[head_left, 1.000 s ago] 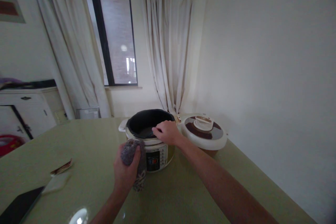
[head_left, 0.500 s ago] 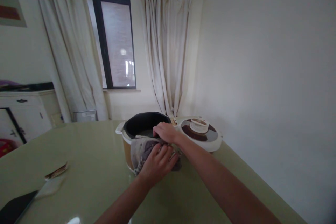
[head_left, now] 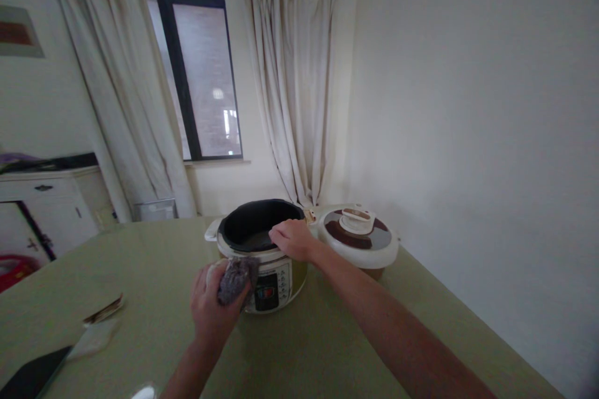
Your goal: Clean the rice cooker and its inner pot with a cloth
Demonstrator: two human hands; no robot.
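A white and gold electric pressure cooker stands on the table, its control panel facing me and its dark inner pot uncovered. My right hand is closed over the front right of the rim, its fingertips inside the edge. In my left hand is a bunched grey cloth, pressed at the front left of the cooker's outer wall. The white lid, with brown panels and a central knob, is to the right of the cooker.
The pale green table meets the wall at right. A dark spatula-like tool and a small folded item lie at left. Behind are curtains, a window and a white cabinet.
My left hand has moved left with the cloth, from the front middle of the cooker to its front left, uncovering the control panel. My right hand stays at the rim.
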